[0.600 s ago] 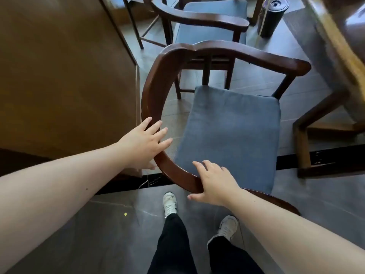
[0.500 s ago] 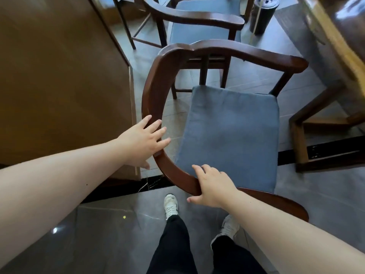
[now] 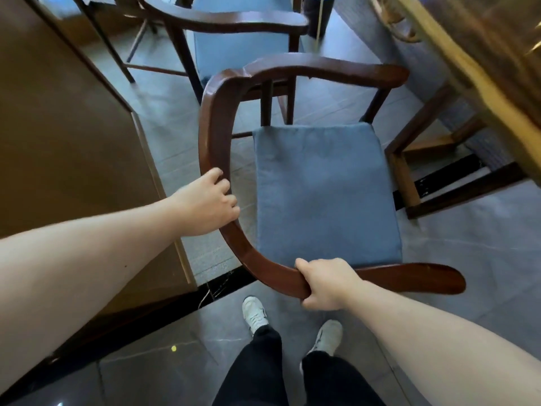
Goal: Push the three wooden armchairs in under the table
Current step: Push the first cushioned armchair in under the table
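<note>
Both forearms are bare to the frame's edge, with no sleeves, watch or rings showing on the left hand [image 3: 206, 202] or the right hand [image 3: 328, 284]. Below are black trousers [image 3: 263, 373] and pale, off-white sneakers [image 3: 255, 313] with laces.

Floor [image 3: 483, 253]: grey stone tiles, glossy, with a black strip [image 3: 222, 282] running across between tile fields. Small yellow dot [image 3: 174, 348] on a tile near the bottom left. Tall brown panel [image 3: 64, 136] fills the left side, pale edge trim along its near corner. Dark cylindrical bin [image 3: 319, 13] at top centre, partly cut off. Two light sneakers [image 3: 255, 313] and black trouser legs [image 3: 257, 373] at bottom centre, standing on the tiles.
</note>
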`<state>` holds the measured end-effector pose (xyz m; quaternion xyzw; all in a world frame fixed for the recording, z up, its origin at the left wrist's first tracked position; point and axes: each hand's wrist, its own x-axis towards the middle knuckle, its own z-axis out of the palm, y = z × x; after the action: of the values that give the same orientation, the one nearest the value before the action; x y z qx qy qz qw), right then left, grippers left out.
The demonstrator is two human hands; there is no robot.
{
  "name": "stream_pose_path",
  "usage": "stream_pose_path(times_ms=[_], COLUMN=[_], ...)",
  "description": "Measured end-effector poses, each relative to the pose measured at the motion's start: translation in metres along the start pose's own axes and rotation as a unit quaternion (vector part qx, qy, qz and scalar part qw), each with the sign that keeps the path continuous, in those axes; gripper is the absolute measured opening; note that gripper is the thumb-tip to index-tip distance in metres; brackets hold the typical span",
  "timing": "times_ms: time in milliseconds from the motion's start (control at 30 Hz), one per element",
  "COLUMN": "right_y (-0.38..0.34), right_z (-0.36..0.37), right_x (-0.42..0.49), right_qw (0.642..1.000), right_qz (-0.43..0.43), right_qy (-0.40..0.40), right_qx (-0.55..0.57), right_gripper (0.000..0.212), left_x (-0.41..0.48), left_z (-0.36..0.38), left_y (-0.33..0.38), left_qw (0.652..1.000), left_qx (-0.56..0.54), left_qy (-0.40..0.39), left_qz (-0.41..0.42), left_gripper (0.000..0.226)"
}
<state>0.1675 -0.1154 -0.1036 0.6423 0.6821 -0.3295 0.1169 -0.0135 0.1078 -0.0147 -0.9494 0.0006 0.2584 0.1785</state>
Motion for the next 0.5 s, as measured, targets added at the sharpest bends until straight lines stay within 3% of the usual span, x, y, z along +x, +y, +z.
stream_pose_path(times_ms=[133,300,500], right_y=[0.025,0.071,0.125], right_z=[0.006,0.016,0.029], right_x=[-0.027,-0.075,-0.125], right_qw=[1.0,0.997,0.993], right_qz=[-0.007,-0.007,0.012], right_qy=[-0.019,-0.058,-0.09], right_qx=[-0.023,-0.055,-0.08], right_gripper=[0.042,0.043,0.041], left_x=[0.008,0.023,0.054], left_z=[-0.021,-0.052,-0.085], left_y=[0.03,0.08,0.138], left_qw=[0.999,0.997,0.994], left_qx=[-0.033,-0.061,-0.077], left_qy=[-0.014,0.054,0.07], left_qz=[-0.006,0.012,0.013], left_gripper=[0.02,0.011,0.007])
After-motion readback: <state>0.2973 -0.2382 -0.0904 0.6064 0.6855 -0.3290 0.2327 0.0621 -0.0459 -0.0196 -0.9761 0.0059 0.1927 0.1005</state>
